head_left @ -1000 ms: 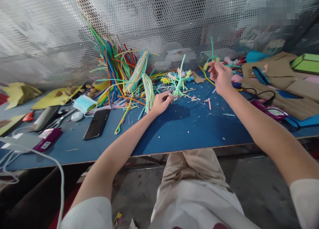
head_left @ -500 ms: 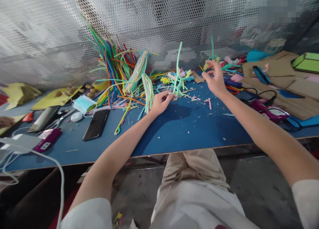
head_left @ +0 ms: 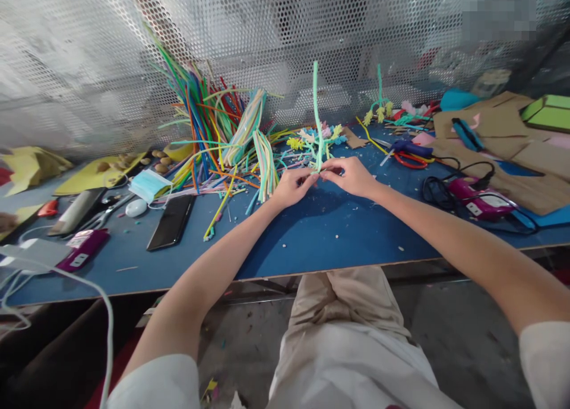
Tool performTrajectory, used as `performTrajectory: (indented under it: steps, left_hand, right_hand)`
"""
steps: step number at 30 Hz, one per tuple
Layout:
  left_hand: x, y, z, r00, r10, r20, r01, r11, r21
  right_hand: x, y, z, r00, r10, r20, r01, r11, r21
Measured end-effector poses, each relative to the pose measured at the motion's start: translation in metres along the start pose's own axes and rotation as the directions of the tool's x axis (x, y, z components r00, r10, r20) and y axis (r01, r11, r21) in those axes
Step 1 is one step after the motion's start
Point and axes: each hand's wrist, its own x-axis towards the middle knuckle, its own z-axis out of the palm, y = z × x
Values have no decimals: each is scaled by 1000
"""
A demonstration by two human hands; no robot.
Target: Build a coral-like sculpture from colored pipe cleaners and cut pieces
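My left hand (head_left: pixel 291 186) and my right hand (head_left: pixel 351 176) meet over the blue surface (head_left: pixel 329 231), fingertips close together, both pinched shut on the base of a mint-green pipe cleaner (head_left: pixel 316 109). My grip is closed on it from both sides, left thumb and forefinger on one side, right on the other. The pipe cleaner stands nearly upright out of the grip and rises well above my knuckles toward the perforated metal screen (head_left: pixel 267 35).

Just beyond the grip lies a small cluster of twisted flowers (head_left: pixel 327 135) in yellow, pink and blue. To the left of the grip, a big heap of loose pipe cleaners (head_left: pixel 214 130) in many colours fans out, with a striped bundle (head_left: pixel 265 159) nearest my left hand. Farther left sit a dark phone (head_left: pixel 171 222) and a blue face mask (head_left: pixel 149 186). To the right of the grip, well apart, lie scissors (head_left: pixel 407 151) with red and blue handles and a magenta glue gun (head_left: pixel 478 196) with its black cord.
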Motion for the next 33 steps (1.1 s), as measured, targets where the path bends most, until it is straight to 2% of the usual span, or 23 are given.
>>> performTrajectory:
  steps: [4,9,16,18,21,23,26,29,33]
  left_hand:
    - [-1,1,-1,999,-12,51,12,1000,5]
    - [-3,-1,1,996,4,93,-5,1000,9]
    - [-4,-6,4,969,121,215,-161,970,181]
    - [-4,-3,5,963,190,192,-231,948,218]
    - [-3,5,7,957,278,80,-289,911,295]
    - [-3,9,6,958,287,-8,-260,878,401]
    - [-4,11,4,954,280,-102,-184,822,539]
    - [-4,7,4,950,291,-116,-170,789,590]
    - [-3,2,3,958,266,-103,-156,791,592]
  right_hand:
    - [-1,-3,1,999,26,-45,-24,998,57]
    - [-2,-1,5,997,80,-14,-75,973,216]
    - [3,15,7,962,176,-208,-131,968,212]
    - [3,18,6,956,147,-253,-111,983,149]
    - [1,17,4,962,63,-265,-70,997,-18]
    - [-1,13,4,972,23,-232,-48,994,-101]
    - [-3,8,5,987,2,-162,-24,991,-134]
    - [-4,6,7,990,-16,-138,-9,984,-179]
    - [-4,6,7,993,-27,-114,3,978,-209]
